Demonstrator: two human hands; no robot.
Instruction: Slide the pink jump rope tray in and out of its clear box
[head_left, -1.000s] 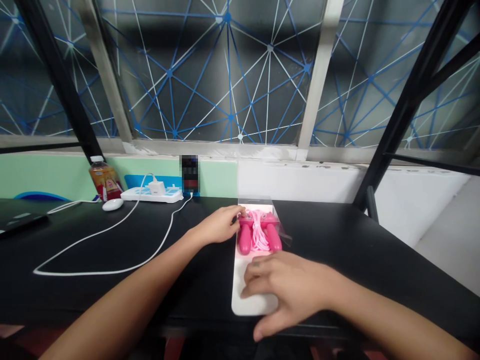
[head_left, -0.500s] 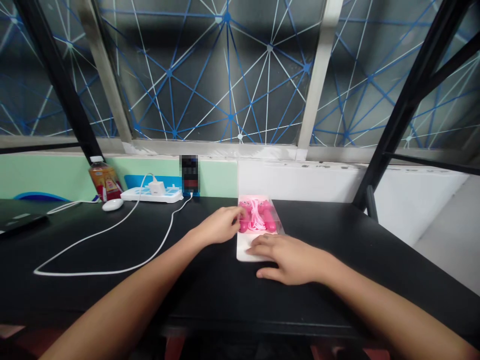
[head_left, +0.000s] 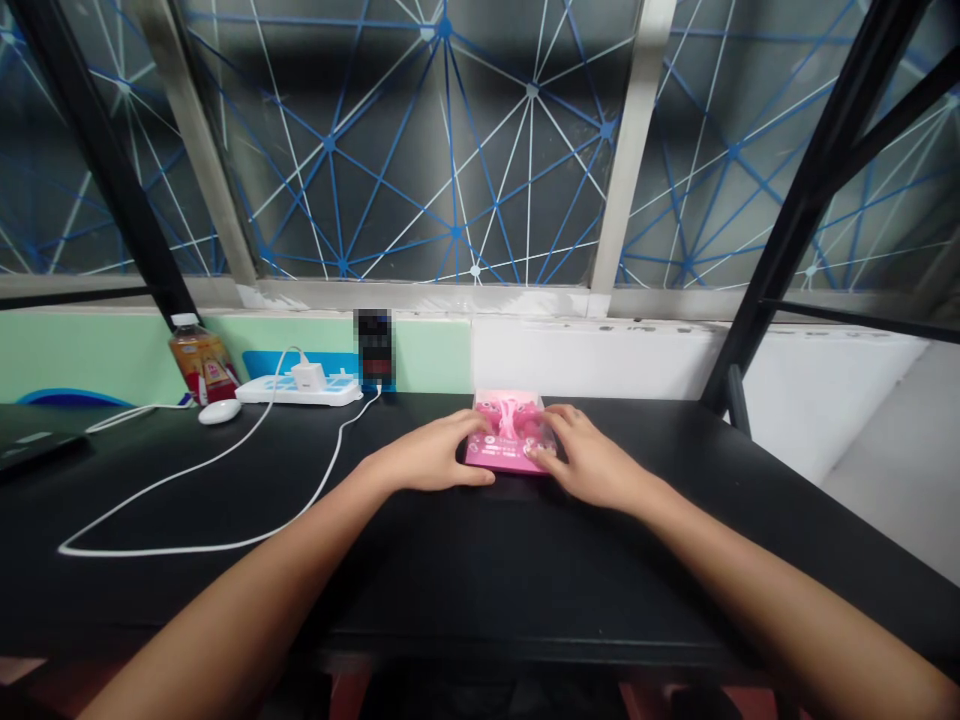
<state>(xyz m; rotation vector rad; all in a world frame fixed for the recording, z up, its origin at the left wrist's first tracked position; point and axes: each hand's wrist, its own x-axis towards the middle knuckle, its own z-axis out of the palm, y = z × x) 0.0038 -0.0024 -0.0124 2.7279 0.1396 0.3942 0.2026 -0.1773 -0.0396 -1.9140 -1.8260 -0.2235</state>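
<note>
A pink box (head_left: pixel 510 458) with a clear window lies on the black desk, its printed pink front edge toward me. Inside it a jump rope (head_left: pixel 510 415) shows pink handles and a bundled pale pink cord. My left hand (head_left: pixel 439 450) grips the box's left side, fingers curled over the edge and thumb stretched along the near left corner. On the opposite side, my right hand (head_left: pixel 589 455) grips the right edge, fingertips on the far part and thumb on the printed front. The fingers partly cover both sides of the box.
At the back left are a drink bottle (head_left: pixel 202 360), a white mouse (head_left: pixel 220 412) and a white power strip (head_left: pixel 330 391) with a charger (head_left: pixel 308 376). A white cable (head_left: pixel 150 552) loops across the black desk (head_left: pixel 480 580). A blurred-out phone-like device (head_left: pixel 375 348) leans on the wall.
The white flap at the box's near end is out of sight, and a printed pink panel now shows there. My right hand has moved from the flap to the box's right side.
</note>
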